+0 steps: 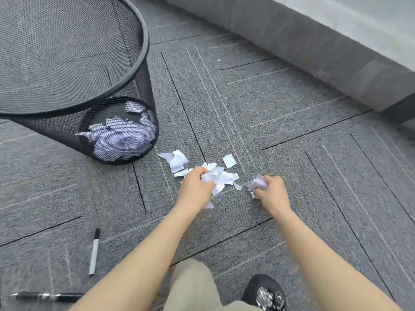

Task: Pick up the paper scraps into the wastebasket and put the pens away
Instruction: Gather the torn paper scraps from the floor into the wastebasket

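Observation:
White paper scraps [224, 176] lie in a loose heap on the grey carpet. My left hand [195, 187] is closed around some of them at the heap's left side. My right hand [272, 190] grips a crumpled wad of scraps [258, 182] at the right. More torn pieces [176, 159] and one small square piece [229, 161] lie just beyond. A black mesh wastebasket [134, 41] stands at the upper left, with paper showing through its mesh at the bottom. A white marker with a black cap [94, 252] lies at the lower left. A black pen [49, 296] lies near the bottom left edge.
A grey padded edge [314, 46] of furniture runs across the upper right. My knee in beige trousers [193, 286] and a black shoe [265, 290] are at the bottom centre. Carpet tiles [292, 131] cover the floor.

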The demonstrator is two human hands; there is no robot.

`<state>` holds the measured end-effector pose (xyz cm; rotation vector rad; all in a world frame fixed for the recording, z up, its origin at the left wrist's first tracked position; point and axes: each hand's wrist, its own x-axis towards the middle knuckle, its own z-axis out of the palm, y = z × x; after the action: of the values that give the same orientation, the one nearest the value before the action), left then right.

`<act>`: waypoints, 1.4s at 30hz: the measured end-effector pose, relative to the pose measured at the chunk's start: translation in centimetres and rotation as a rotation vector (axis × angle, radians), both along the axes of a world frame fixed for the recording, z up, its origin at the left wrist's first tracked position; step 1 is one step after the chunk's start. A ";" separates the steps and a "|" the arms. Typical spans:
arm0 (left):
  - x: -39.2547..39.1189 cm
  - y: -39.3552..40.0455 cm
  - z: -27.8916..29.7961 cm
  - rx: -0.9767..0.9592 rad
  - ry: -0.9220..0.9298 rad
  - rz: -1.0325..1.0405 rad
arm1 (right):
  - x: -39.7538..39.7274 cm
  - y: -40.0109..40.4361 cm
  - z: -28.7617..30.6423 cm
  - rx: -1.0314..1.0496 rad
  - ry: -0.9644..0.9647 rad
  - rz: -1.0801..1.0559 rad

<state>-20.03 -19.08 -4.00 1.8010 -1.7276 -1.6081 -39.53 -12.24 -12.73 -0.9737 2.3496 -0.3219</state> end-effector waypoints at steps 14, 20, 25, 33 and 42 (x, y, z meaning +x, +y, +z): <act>7.3 -10.9 20.4 -0.498 0.352 0.093 | 9.1 -8.0 17.2 -0.455 -0.656 -0.145; 16.5 -14.8 20.7 -0.543 0.035 0.294 | 18.0 -16.4 29.0 -0.832 -0.592 0.184; 18.3 -14.5 18.1 -0.505 -0.130 0.303 | 22.7 -19.9 27.8 -0.595 -0.201 0.513; 17.7 -13.3 15.7 -0.621 -0.392 0.163 | 21.9 -17.7 25.5 -0.394 0.013 0.618; 16.8 -14.7 15.1 -0.381 -0.782 -0.042 | 15.2 -11.2 20.0 -0.664 -0.369 0.209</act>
<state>-3.22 -33.82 11.09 2.3374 -2.1619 -0.5009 -24.29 -23.44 7.25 -1.3066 1.8022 -1.1376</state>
